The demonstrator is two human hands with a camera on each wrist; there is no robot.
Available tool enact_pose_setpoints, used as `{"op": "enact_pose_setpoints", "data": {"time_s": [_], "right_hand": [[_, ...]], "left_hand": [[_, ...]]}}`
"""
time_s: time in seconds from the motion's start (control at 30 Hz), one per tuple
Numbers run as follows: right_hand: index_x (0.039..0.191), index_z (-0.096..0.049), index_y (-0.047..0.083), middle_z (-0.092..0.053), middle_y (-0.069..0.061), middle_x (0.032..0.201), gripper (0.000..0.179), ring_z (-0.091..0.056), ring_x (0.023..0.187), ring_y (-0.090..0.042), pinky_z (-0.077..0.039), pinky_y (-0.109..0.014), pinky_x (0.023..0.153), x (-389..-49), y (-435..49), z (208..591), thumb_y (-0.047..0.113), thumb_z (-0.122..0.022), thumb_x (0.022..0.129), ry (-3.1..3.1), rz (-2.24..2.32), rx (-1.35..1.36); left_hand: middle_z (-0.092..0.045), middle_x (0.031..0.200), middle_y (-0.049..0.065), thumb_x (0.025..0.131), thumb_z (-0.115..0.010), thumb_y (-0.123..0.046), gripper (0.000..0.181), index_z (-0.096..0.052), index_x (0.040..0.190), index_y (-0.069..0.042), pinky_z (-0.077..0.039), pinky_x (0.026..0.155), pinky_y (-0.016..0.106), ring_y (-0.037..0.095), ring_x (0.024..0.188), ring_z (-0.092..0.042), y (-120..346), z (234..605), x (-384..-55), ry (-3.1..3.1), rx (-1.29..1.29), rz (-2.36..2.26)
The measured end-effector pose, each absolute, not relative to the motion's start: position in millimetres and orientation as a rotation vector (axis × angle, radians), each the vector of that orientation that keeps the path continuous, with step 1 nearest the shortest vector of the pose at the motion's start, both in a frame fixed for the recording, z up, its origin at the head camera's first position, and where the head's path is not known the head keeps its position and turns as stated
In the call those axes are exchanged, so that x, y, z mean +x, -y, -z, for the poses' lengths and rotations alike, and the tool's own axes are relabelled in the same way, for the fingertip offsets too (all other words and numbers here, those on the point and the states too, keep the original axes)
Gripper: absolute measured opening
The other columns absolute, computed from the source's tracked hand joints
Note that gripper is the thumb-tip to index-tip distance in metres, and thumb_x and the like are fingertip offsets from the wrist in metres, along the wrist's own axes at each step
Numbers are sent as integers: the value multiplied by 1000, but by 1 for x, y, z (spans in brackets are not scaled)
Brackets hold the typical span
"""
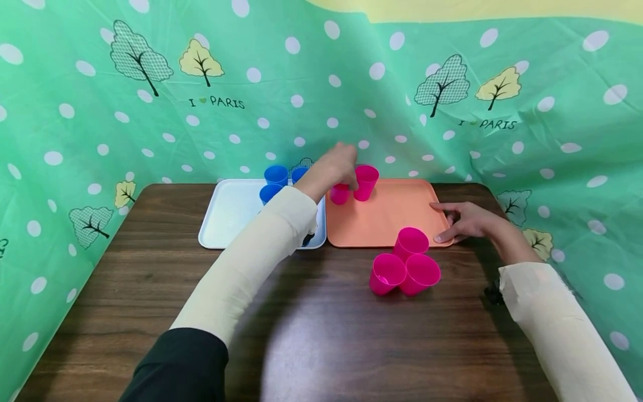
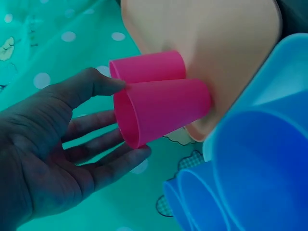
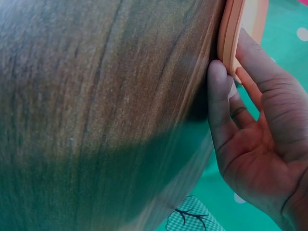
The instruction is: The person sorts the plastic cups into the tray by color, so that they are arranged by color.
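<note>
My left hand [image 1: 332, 167] reaches over the back left of the orange tray [image 1: 384, 220]. In the left wrist view its thumb and fingertips hold the rim of a pink cup [image 2: 168, 108], which stands upright on that tray. A second pink cup [image 1: 366, 183] stands right beside it. At the tray's front right corner, my right hand [image 1: 464, 219] grips the edge between thumb and fingers. The right wrist view shows the thumb [image 3: 219, 82] against the tray's rim [image 3: 232, 38]. My left forearm hides part of the white tray.
Three pink cups [image 1: 412, 241] stand grouped on the wooden table [image 1: 321, 335], in front of the orange tray. Blue cups [image 1: 276, 175] stand on the white tray [image 1: 226, 215] to the left. A green printed cloth [image 1: 311, 72] hangs behind the table.
</note>
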State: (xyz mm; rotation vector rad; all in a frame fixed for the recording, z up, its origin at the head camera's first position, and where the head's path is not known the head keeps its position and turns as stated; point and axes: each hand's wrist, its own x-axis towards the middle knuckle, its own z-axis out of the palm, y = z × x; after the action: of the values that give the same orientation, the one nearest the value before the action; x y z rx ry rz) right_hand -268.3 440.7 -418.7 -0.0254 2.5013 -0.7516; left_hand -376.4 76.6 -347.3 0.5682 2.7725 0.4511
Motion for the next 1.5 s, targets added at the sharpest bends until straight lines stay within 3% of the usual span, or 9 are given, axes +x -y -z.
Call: {"op": "enact_pose_setpoints", "data": {"time_s": [0.1,0.33,0.5,0.67,0.83,1.3,1.5], "right_hand": [[177,-30,6,-51,-14,107,113,-63,88,-25,-67,-29,74,-268,-440,419,33,-98,90,-2495,758,-19],[177,-30,6,-52,-13,105,113,-64,85,-25,-67,-30,73,-268,-438,418,33,-98,90,-2504,754,-27],[177,-30,6,-53,-13,105,113,-65,85,-24,-68,-30,73,-267,-439,418,33,-98,90,-2500,754,-20],[177,-30,6,-53,-13,105,113,-64,85,-25,-68,-30,73,-267,-439,418,33,-98,90,-2497,751,-20],[177,-30,6,-53,-13,104,112,-64,85,-24,-68,-31,74,-267,-438,418,31,-98,91,-2493,761,-19],[177,-30,5,-53,-12,103,112,-64,84,-24,-66,-29,72,-267,-439,418,30,-97,91,-2496,745,-19],[177,-29,5,-55,-12,102,113,-64,84,-24,-66,-29,72,-268,-438,417,32,-97,91,-2497,730,-29]], "left_hand": [[-67,88,2,79,-104,-34,45,-69,99,-15,-63,67,31,18,80,-69,-79,373,-408,-2761,582,-418],[-73,113,5,75,-106,-36,58,-68,114,-16,-67,69,30,21,99,-74,-80,394,-442,-2703,626,-400],[-72,115,3,77,-105,-37,58,-67,116,-17,-67,71,28,20,102,-73,-81,390,-440,-2696,615,-399],[-72,113,3,87,-96,-35,43,-68,113,-16,-65,72,29,19,99,-72,-82,388,-435,-2690,615,-393],[-71,111,4,91,-90,-33,34,-69,110,-15,-63,72,30,20,97,-71,-82,389,-435,-2692,612,-405],[-68,120,3,92,-91,-31,39,-68,122,-19,-64,76,29,20,109,-69,-84,396,-444,-2684,577,-404],[-69,124,0,97,-85,-28,35,-70,128,-20,-63,80,29,19,114,-67,-85,398,-446,-2684,600,-397]]}}
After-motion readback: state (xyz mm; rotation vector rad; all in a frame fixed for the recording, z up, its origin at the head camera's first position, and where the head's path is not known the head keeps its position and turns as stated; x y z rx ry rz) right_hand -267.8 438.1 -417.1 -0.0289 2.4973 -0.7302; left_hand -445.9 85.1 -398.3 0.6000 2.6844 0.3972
